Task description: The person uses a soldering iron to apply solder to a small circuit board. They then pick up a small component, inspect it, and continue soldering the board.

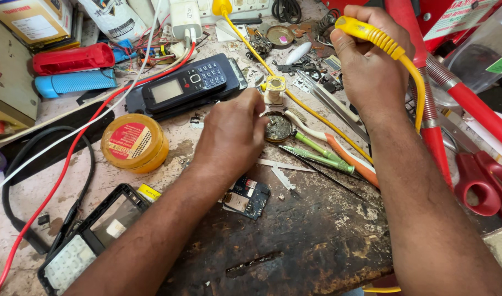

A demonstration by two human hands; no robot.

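My right hand (369,66) is closed around the yellow handle of a soldering iron (371,34), held above the cluttered bench; its yellow cord runs back toward the wall sockets. My left hand (231,134) rests on the bench with fingers curled, fingertips at a small round tin of dark flux (278,127). Whether it pinches anything is hidden. A small phone circuit board (247,197) lies just beside my left wrist. A spool of solder wire (275,87) stands behind the tin.
A black keypad phone (185,86) lies at the back; a yellow round tin (134,142) sits left. An opened phone frame (92,235) lies front left. Screwdrivers (322,159), tweezers (333,104), red scissors (481,181), red and black cables and torches crowd the worn bench.
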